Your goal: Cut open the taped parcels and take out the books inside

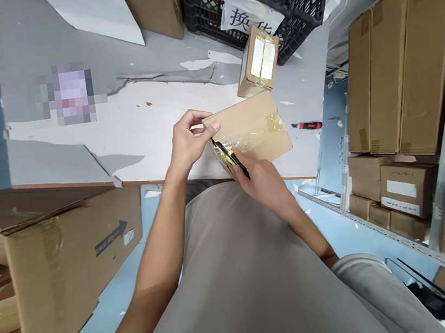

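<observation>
A small cardboard box (pixel 245 125) with clear tape across it lies tilted at the near edge of the table. My left hand (pixel 190 140) grips its left corner, thumb on top and fingers behind. In my right hand (pixel 263 177) is a black and yellow utility knife (pixel 231 157), its front end against the taped left edge of the box. How far the blade is out, I cannot make out. Just behind stands another small cardboard box (pixel 258 63) with white labels. A red and black utility knife (pixel 307 126) lies on the table to the right.
A black plastic crate (pixel 288 13) with a paper sign stands at the back of the worn table (pixel 132 140). To the left is a large open carton (pixel 78 256). Shelves with several cartons (pixel 389 79) line the right side. A blurred patch covers something at the back left.
</observation>
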`<state>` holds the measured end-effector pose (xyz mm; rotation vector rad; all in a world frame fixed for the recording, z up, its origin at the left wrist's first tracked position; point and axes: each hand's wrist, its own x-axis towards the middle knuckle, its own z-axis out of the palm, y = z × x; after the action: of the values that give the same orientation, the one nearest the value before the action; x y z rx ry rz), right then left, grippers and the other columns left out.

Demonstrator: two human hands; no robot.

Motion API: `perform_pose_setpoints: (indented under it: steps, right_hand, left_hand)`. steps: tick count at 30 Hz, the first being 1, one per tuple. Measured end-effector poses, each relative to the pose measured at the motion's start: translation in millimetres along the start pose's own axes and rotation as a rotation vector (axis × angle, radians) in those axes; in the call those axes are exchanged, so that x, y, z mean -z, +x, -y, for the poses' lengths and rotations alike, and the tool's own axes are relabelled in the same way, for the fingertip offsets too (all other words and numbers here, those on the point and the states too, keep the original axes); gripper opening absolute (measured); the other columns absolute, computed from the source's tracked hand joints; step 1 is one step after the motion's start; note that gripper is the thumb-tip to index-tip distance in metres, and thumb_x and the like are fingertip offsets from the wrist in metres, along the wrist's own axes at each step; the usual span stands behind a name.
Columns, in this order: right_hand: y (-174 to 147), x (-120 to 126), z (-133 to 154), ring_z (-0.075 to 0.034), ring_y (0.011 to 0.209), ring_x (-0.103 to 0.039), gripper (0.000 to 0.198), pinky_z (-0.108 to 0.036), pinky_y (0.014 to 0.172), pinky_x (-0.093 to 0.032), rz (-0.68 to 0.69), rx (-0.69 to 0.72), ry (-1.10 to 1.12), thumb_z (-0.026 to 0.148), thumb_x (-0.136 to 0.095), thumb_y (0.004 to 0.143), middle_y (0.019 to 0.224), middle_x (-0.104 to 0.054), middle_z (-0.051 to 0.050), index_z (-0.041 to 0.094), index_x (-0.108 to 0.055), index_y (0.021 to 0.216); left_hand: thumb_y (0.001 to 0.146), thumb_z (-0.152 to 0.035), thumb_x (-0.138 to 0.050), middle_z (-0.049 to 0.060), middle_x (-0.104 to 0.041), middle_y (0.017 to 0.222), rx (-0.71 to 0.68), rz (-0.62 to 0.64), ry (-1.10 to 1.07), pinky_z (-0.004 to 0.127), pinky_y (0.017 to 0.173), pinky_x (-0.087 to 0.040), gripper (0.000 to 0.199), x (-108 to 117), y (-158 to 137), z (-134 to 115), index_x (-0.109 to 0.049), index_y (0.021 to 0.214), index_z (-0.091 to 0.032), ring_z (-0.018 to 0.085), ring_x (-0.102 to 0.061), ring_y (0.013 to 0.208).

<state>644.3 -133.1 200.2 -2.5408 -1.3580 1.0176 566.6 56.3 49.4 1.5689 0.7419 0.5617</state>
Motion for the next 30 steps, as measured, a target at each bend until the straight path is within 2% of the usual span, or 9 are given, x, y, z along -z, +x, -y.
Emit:
perform_pose_setpoints:
  steps: [3,9,15,18,23,27,30]
  right_hand:
    - [3,8,17,-0.029,0.11,-0.082,0.058,-0.036,0.095,-0.059,0.05,-0.052,-0.121,0.027,-0.04,0.12,0.129,-0.085,-0.016,0.016,-0.041,0.177]
    - [15,10,51,-0.032,0.113,-0.082,0.061,-0.037,0.095,-0.062,0.131,-0.104,-0.279,0.01,-0.044,0.113,0.12,-0.084,-0.023,0.004,-0.041,0.174]
    - [-10,15,55,-0.029,0.106,-0.085,0.072,-0.035,0.089,-0.066,0.25,-0.141,-0.384,-0.001,-0.04,0.105,0.108,-0.085,-0.021,0.001,-0.033,0.177]
    - [-14,15,55,-0.029,0.107,-0.085,0.07,-0.035,0.09,-0.067,0.261,-0.155,-0.372,0.0,-0.039,0.107,0.11,-0.085,-0.022,0.001,-0.034,0.176]
    - [-9,14,58,-0.027,0.114,-0.085,0.062,-0.031,0.093,-0.066,0.205,-0.133,-0.299,0.0,-0.037,0.11,0.117,-0.084,-0.023,-0.001,-0.04,0.171]
    - [-17,20,58,-0.026,0.112,-0.085,0.064,-0.031,0.092,-0.067,0.243,-0.152,-0.276,-0.004,-0.035,0.108,0.119,-0.084,-0.024,-0.004,-0.035,0.173]
    - [-14,21,60,-0.026,0.117,-0.085,0.06,-0.03,0.094,-0.066,0.251,-0.138,-0.247,-0.006,-0.034,0.107,0.122,-0.084,-0.024,-0.004,-0.044,0.166]
  left_hand:
    - [0.084,-0.072,-0.088,0.007,-0.081,0.118,0.001,-0.008,-0.023,0.036,0.089,-0.064,0.057,-2,-1,2,-0.073,0.11,-0.024,0.024,-0.075,0.11]
    - [0.085,-0.07,-0.089,0.007,-0.081,0.118,-0.007,-0.016,-0.033,0.035,0.088,-0.064,0.055,-1,-3,5,-0.073,0.111,-0.023,0.024,-0.075,0.11]
    - [0.085,-0.07,-0.088,0.007,-0.081,0.119,-0.011,-0.034,-0.028,0.036,0.089,-0.065,0.055,-4,-6,6,-0.074,0.113,-0.024,0.025,-0.076,0.111]
    - [0.085,-0.069,-0.088,0.007,-0.081,0.12,-0.008,-0.057,-0.038,0.036,0.091,-0.065,0.055,-6,-9,6,-0.075,0.114,-0.024,0.025,-0.076,0.111]
    - [0.086,-0.071,-0.087,0.007,-0.081,0.118,-0.006,-0.075,-0.032,0.035,0.089,-0.065,0.056,-7,-10,7,-0.074,0.115,-0.025,0.025,-0.076,0.111]
    - [0.085,-0.074,-0.088,0.008,-0.081,0.117,-0.006,-0.08,-0.018,0.036,0.09,-0.065,0.059,-9,-15,6,-0.074,0.115,-0.025,0.025,-0.076,0.11]
    - [0.086,-0.074,-0.087,0.008,-0.081,0.118,-0.003,-0.1,-0.018,0.037,0.093,-0.065,0.059,-10,-20,4,-0.074,0.116,-0.025,0.025,-0.077,0.113]
